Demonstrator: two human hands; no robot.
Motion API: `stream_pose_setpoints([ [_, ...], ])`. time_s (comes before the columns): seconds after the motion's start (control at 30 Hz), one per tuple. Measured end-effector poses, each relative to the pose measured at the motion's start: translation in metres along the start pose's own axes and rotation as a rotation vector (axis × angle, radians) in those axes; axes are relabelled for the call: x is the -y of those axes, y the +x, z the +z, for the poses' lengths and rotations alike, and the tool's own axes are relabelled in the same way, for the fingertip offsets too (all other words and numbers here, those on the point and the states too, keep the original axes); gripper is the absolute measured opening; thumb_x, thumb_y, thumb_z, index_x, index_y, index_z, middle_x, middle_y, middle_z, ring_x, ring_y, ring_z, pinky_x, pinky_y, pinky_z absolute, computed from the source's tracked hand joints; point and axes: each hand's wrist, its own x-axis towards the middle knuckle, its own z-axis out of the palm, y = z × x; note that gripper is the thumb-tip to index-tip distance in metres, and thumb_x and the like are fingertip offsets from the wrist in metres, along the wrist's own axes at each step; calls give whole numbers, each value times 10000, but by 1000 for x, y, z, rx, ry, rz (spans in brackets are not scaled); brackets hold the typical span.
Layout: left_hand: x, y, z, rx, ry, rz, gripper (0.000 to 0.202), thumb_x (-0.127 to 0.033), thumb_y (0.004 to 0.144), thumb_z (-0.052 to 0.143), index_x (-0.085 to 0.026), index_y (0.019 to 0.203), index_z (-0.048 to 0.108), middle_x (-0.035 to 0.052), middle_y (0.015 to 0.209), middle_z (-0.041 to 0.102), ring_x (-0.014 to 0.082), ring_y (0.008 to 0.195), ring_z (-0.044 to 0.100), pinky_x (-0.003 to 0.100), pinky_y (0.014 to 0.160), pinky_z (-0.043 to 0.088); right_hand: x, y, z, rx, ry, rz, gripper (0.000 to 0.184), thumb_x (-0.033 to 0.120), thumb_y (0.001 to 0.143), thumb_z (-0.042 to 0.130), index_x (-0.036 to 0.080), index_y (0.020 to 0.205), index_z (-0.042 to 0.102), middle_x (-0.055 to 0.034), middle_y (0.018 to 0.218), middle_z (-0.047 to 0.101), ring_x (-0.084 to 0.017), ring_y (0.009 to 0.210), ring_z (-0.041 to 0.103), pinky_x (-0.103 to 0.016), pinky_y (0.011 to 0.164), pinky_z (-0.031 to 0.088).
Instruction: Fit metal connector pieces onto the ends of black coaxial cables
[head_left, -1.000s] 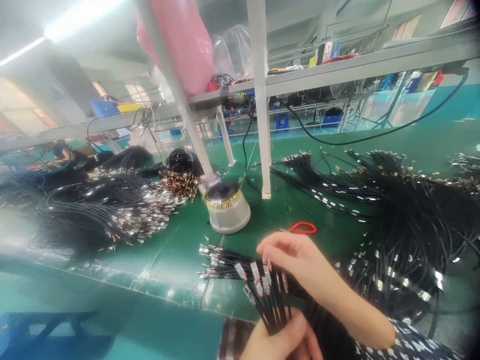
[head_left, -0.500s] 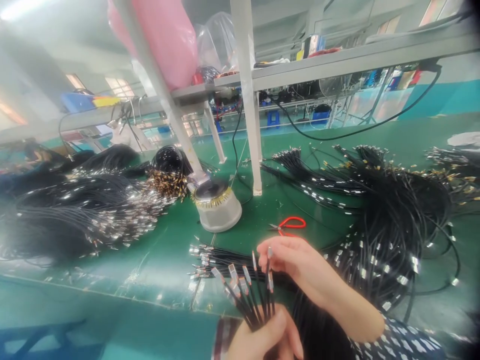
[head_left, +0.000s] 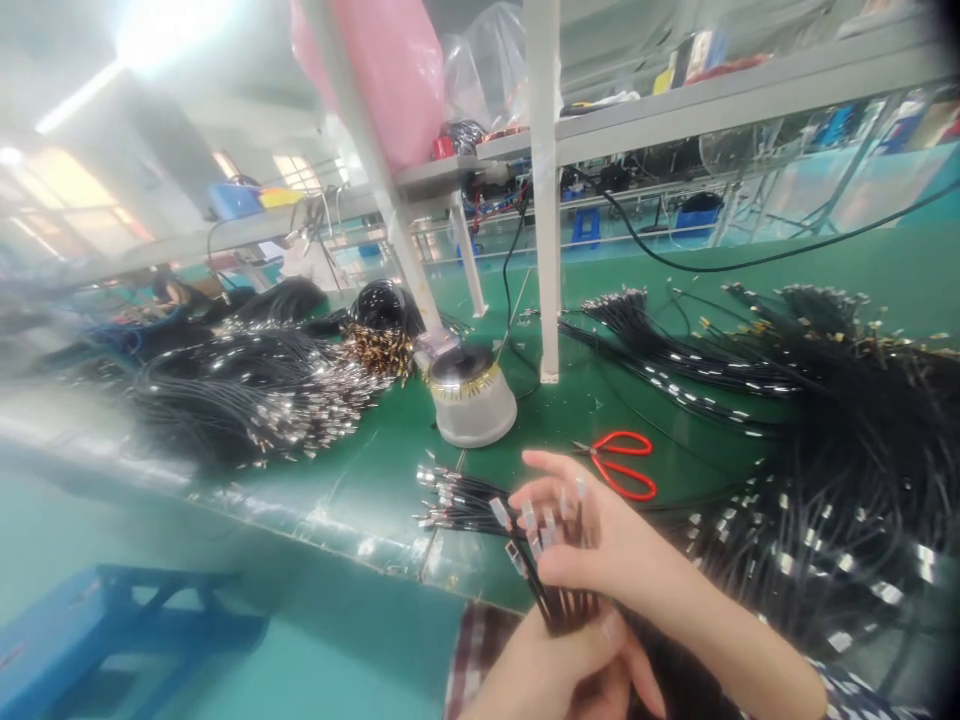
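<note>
Clasping a fanned bunch of thin black cables (head_left: 553,603) in the left hand (head_left: 559,660), each tipped with a flat silver metal connector (head_left: 529,517), just in front of the near edge of the glossy green desk (head_left: 390,430). Up top, cupping the right hand (head_left: 596,540) loosely with fingers spread, touching or not, impossible to tell! Keep the lower grip snug, separate lightly without bending, clear of the red-handled metal scissors (head_left: 598,452) beyond.
</note>
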Motion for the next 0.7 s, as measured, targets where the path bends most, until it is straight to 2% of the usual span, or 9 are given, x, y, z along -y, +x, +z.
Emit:
stream_pose_setpoints([
  [0.07,-1,-1,2,-13,19,-19,578,-607,809,566,-77,640,724,-29,350,420,63,280,293,259,339,168,1,1,6,-12,-60,39,804,183,599,847,257,1285,435,34,897,611,-135,800,590,-286,764,467],
  [0.13,-1,-2,5,-25,-12,-1,562,-597,801,580,-79,631,718,-40,336,402,59,272,274,258,339,170,3,2,9,-33,-78,64,606,166,638,809,225,1174,532,63,761,582,-108,701,565,-256,698,463],
  [0.2,-1,-1,7,-10,-70,29,538,-584,793,595,-86,619,703,-54,316,382,58,258,252,257,336,169,3,1,8,-49,-47,67,383,199,662,796,190,1002,618,60,717,579,-91,651,549,-234,655,459],
  [0.27,0,1,8,19,-120,54,525,-584,783,606,-96,611,690,-65,299,366,60,250,238,255,340,190,2,-1,4,-73,-19,67,286,237,658,811,168,890,659,49,711,599,-81,636,549,-221,646,460],
  [0.37,0,2,9,33,-138,60,509,-576,787,607,-104,618,690,-74,291,353,64,255,242,255,357,212,1,-4,-1,-107,13,79,334,286,646,838,166,926,699,29,721,647,-87,650,587,-220,665,477],
  [0.5,0,0,7,40,-119,64,502,-564,809,594,-107,630,698,-73,303,349,65,266,242,260,361,195,2,-8,-3,-53,115,107,431,310,675,830,185,1060,682,-6,776,722,-122,721,662,-258,727,521],
  [0.7,4,0,2,72,-122,60,515,-592,788,613,-108,628,691,-74,296,348,57,263,247,249,363,207,5,-13,-5,21,161,90,381,243,704,809,192,1060,685,-26,881,755,-128,807,697,-267,799,530],
])
